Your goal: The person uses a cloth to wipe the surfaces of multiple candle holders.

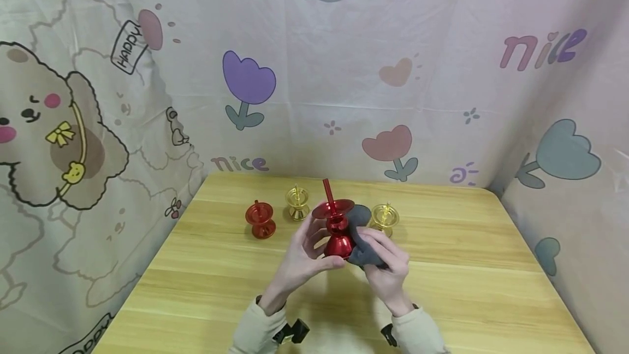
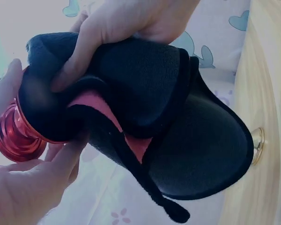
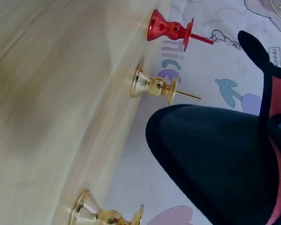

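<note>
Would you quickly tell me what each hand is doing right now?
Left hand: holds the red candlestick.
Right hand: grips the dark cloth against it.

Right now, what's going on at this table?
A person holds a red candle holder above the wooden table. The left hand grips its stem and base, while the right hand presses a dark cloth against its side. Three more holders stand on the table behind: a red one at left, a gold one beside it, and another gold one at right. None of those is being touched.
</note>
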A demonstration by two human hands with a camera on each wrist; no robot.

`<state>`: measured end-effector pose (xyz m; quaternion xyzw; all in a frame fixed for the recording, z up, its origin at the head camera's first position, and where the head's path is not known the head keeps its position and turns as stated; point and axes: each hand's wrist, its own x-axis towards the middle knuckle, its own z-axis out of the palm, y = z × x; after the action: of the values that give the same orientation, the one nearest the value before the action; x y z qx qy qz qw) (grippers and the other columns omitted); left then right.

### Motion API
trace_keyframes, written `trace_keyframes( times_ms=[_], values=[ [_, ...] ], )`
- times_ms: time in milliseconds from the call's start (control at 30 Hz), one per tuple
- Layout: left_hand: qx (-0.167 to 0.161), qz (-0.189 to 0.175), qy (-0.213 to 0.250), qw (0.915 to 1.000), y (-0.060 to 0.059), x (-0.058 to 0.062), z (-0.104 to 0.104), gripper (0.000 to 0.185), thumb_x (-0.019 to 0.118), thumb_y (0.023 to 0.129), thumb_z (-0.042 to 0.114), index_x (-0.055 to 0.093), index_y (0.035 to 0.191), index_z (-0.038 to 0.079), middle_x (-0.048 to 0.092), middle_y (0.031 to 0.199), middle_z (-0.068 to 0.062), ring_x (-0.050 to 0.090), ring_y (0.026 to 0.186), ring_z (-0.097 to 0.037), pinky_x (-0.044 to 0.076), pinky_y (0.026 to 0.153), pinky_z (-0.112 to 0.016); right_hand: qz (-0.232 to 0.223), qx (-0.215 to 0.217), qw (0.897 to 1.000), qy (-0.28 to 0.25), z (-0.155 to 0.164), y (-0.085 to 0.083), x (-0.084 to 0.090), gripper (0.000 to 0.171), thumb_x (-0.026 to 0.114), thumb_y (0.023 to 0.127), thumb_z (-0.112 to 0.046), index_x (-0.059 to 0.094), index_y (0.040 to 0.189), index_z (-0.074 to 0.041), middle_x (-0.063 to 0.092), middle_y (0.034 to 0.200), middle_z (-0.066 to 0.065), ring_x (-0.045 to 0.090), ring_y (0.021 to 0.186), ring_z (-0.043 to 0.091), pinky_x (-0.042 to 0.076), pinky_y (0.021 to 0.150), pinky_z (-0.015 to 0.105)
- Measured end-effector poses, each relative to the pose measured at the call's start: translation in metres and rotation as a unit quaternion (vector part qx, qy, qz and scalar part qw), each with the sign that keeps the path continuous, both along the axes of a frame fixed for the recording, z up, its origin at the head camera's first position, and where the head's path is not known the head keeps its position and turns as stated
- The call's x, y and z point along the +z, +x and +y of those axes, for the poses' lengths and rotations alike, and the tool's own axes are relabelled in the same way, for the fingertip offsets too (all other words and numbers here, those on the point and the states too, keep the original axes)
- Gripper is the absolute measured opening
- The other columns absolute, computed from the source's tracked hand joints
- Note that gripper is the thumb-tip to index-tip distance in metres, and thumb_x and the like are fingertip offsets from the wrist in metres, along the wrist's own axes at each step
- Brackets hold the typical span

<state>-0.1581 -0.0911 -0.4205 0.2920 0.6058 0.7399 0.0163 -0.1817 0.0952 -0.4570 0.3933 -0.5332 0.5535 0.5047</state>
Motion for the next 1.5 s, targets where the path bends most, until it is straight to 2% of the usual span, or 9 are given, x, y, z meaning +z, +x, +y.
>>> trace_keyframes(
  times_ms=[233, 367, 600, 800, 933, 1133, 1233, 1300, 1500],
  values=[
    [0.015, 0.028, -0.011, 0.9994, -0.001, 0.001, -0.001, 0.096, 0.083, 0.083, 0.011, 0.026, 0.160, 0.014, 0.064, 0.128, -0.020, 0.064, 0.115, -0.011, 0.053, 0.104, -0.027, -0.120, 0.053, 0.991, -0.030, 0.004, 0.007, -0.003, 0.047, 0.056, 0.064, 0.032, 0.075, 0.099, 0.008, 0.077, 0.108, 0.004, 0.072, 0.101, 0.012, 0.056, 0.091, 0.021],
    [0.011, 0.044, -0.023, 0.9987, -0.002, 0.001, 0.001, 0.091, 0.081, 0.086, 0.012, 0.027, 0.160, 0.015, 0.059, 0.138, -0.026, 0.062, 0.124, -0.014, 0.048, 0.109, -0.028, -0.102, 0.030, 0.994, -0.026, 0.006, 0.005, -0.005, 0.044, 0.055, 0.064, 0.031, 0.075, 0.097, 0.009, 0.077, 0.104, 0.009, 0.073, 0.100, 0.013, 0.057, 0.089, 0.021],
    [0.056, -0.060, -0.013, 0.9965, -0.001, 0.008, 0.004, 0.070, 0.071, 0.095, 0.027, 0.038, 0.152, 0.004, 0.052, 0.143, -0.028, 0.062, 0.118, -0.023, 0.054, 0.098, -0.028, 0.006, 0.011, 1.000, 0.008, 0.007, -0.005, -0.005, 0.045, 0.046, 0.056, 0.027, 0.072, 0.090, 0.016, 0.074, 0.095, 0.027, 0.073, 0.092, 0.027, 0.057, 0.092, 0.024],
    [0.102, -0.139, -0.013, 0.9850, -0.005, 0.012, 0.005, 0.062, 0.072, 0.092, 0.023, 0.047, 0.142, -0.004, 0.059, 0.132, -0.029, 0.069, 0.101, -0.015, 0.058, 0.087, -0.025, 0.024, 0.023, 0.998, 0.050, 0.011, -0.009, -0.008, 0.016, 0.060, 0.082, 0.018, 0.073, 0.091, 0.016, 0.074, 0.096, 0.026, 0.073, 0.094, 0.030, 0.057, 0.096, 0.028],
    [0.104, -0.173, 0.007, 0.9794, -0.007, 0.011, 0.005, 0.059, 0.073, 0.090, 0.018, 0.050, 0.139, -0.004, 0.065, 0.125, -0.019, 0.072, 0.097, -0.014, 0.061, 0.083, -0.029, 0.005, 0.048, 0.995, 0.093, 0.019, -0.012, -0.015, 0.015, 0.066, 0.085, 0.012, 0.073, 0.098, 0.014, 0.074, 0.101, 0.025, 0.073, 0.100, 0.029, 0.056, 0.098, 0.027],
    [0.082, -0.205, 0.016, 0.9752, -0.012, 0.008, 0.003, 0.054, 0.068, 0.092, 0.013, 0.049, 0.139, -0.006, 0.067, 0.115, -0.002, 0.072, 0.093, -0.009, 0.063, 0.079, -0.034, -0.128, 0.110, 0.980, 0.101, 0.034, -0.004, -0.022, 0.048, 0.063, 0.062, 0.029, 0.073, 0.105, 0.011, 0.075, 0.111, 0.013, 0.071, 0.107, 0.014, 0.053, 0.097, 0.019],
    [0.074, -0.212, 0.014, 0.9744, -0.020, 0.008, 0.001, 0.055, 0.067, 0.093, 0.013, 0.046, 0.141, -0.007, 0.066, 0.117, -0.004, 0.071, 0.095, -0.008, 0.062, 0.083, -0.037, -0.224, 0.096, 0.968, 0.063, 0.042, 0.004, -0.026, 0.046, 0.065, 0.063, 0.032, 0.074, 0.102, 0.010, 0.076, 0.111, -0.001, 0.070, 0.105, 0.007, 0.053, 0.093, 0.016],
    [0.075, -0.213, 0.012, 0.9741, -0.027, 0.007, 0.000, 0.056, 0.067, 0.093, 0.013, 0.046, 0.141, -0.007, 0.064, 0.121, -0.008, 0.070, 0.096, -0.009, 0.061, 0.086, -0.039, -0.298, 0.072, 0.951, 0.029, 0.047, 0.009, -0.028, 0.041, 0.068, 0.068, 0.030, 0.075, 0.101, 0.007, 0.076, 0.107, -0.009, 0.070, 0.099, 0.003, 0.054, 0.087, 0.015],
    [0.112, -0.184, -0.034, 0.9760, -0.054, -0.002, 0.001, 0.061, 0.076, 0.089, 0.016, 0.049, 0.141, 0.001, 0.059, 0.136, -0.018, 0.068, 0.113, -0.020, 0.057, 0.098, -0.042, -0.486, 0.086, 0.864, -0.099, 0.056, 0.018, -0.027, 0.031, 0.068, 0.082, 0.018, 0.078, 0.093, -0.009, 0.076, 0.086, -0.006, 0.071, 0.075, 0.006, 0.060, 0.063, 0.021]
  ],
)
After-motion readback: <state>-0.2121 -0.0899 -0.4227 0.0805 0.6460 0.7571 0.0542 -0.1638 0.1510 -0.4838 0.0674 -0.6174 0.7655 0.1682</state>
